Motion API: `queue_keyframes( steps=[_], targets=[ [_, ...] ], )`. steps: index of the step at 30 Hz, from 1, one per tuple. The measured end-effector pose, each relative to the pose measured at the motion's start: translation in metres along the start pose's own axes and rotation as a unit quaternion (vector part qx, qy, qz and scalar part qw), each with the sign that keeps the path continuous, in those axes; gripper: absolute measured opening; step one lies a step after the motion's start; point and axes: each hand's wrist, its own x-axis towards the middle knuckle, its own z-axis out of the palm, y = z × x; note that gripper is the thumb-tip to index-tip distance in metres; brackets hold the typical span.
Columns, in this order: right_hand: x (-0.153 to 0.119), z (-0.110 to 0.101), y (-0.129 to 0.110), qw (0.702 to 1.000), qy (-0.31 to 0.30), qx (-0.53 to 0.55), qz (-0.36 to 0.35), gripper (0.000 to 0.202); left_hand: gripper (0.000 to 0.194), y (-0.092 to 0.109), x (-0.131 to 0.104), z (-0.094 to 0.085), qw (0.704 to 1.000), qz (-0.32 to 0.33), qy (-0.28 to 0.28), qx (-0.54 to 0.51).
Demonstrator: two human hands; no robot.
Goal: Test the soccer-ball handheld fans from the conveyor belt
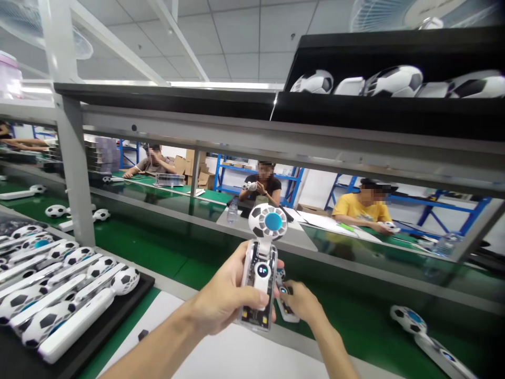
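Observation:
My left hand [223, 292] is closed around a handheld fan [256, 313] and holds it upright, its thumb lying on the front of the clear body. The fan has a football-patterned head with a blue centre, and its small round display is lit, seeming to read 01. Lower and to the right, my right hand [303, 301] has its fingers closed on a second handheld fan [291, 316] with a lit display, at the near edge of the green conveyor belt. The held fan and my left hand partly cover that second fan.
A black tray [136, 297] of several similar fans stands at left. Another fan [412, 321] lies on the green belt [355, 295] at right. White paper [221, 352] covers the near table. Overhead runs a shelf [189, 118] with a post. Several co-workers [361, 205] sit opposite.

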Motion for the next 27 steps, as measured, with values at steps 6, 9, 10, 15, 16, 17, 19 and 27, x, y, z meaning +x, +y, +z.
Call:
queue_keyframes(
  steps=[6, 9, 10, 15, 16, 17, 19, 27],
  targets=[
    [-0.021, -0.039, -0.021, 0.992, 0.039, 0.106, -0.062, 0.035, 0.057, -0.003, 0.000, -0.005, 1.000, 0.023, -0.003, -0.002],
    [-0.040, -0.057, -0.036, 0.977, 0.065, 0.173, -0.105, 0.036, 0.056, -0.002, -0.001, -0.004, 1.000, 0.022, -0.011, -0.004],
    [-0.047, -0.063, -0.041, 0.972, 0.071, 0.192, -0.117, 0.037, 0.056, -0.002, -0.001, -0.003, 1.000, 0.026, -0.010, -0.006],
    [-0.073, -0.082, -0.056, 0.952, 0.115, 0.253, -0.128, 0.036, 0.056, -0.005, -0.003, -0.001, 0.998, 0.056, 0.015, -0.011],
    [-0.076, -0.085, -0.057, 0.950, 0.127, 0.258, -0.123, 0.036, 0.056, -0.005, -0.003, -0.002, 0.998, 0.062, 0.016, -0.009],
    [-0.078, -0.087, -0.058, 0.948, 0.137, 0.261, -0.117, 0.036, 0.055, -0.005, -0.003, -0.002, 0.998, 0.067, 0.016, -0.007],
    [-0.082, -0.091, -0.060, 0.945, 0.154, 0.267, -0.109, 0.035, 0.053, -0.003, -0.003, -0.004, 0.997, 0.071, 0.019, -0.004],
    [-0.096, -0.101, -0.063, 0.933, 0.190, 0.285, -0.108, 0.033, 0.048, 0.004, -0.003, -0.008, 0.998, 0.053, 0.031, 0.002]
  ],
)
